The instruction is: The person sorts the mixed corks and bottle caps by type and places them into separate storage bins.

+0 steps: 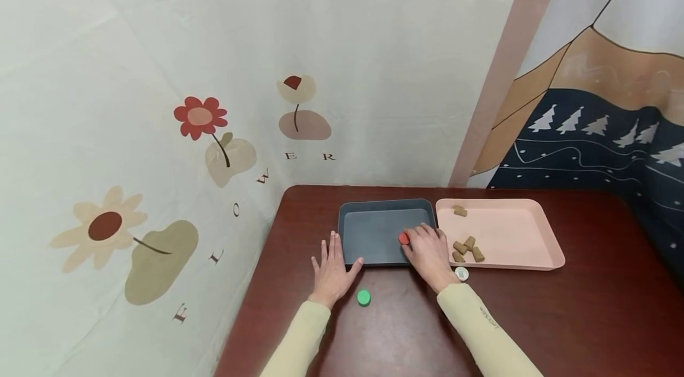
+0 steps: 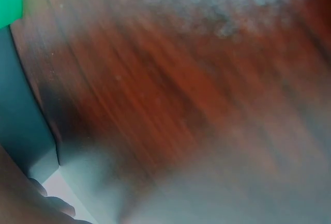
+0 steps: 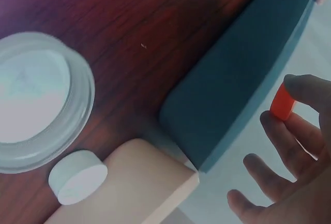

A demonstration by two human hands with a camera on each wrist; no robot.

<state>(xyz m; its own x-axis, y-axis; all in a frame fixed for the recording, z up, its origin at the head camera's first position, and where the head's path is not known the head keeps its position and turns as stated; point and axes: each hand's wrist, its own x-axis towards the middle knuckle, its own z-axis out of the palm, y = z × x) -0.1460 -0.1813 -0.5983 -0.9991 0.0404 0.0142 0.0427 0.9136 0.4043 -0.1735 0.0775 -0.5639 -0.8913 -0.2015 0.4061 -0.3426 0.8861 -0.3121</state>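
Fingers [image 3: 305,92] pinch a red cap [image 3: 282,105] above the dark tray [image 3: 243,74].

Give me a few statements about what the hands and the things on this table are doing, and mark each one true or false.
1. The right hand pinches a red cap over the grey tray. True.
2. The left hand grips the green cap. False: it lies flat on the table beside the grey tray, and the green cap sits apart from it.
3. The corks lie in the pink tray. True.
4. The white cap lies inside the pink tray. False: it sits on the table just in front of that tray.
5. The two trays stand at opposite ends of the table. False: they sit side by side.
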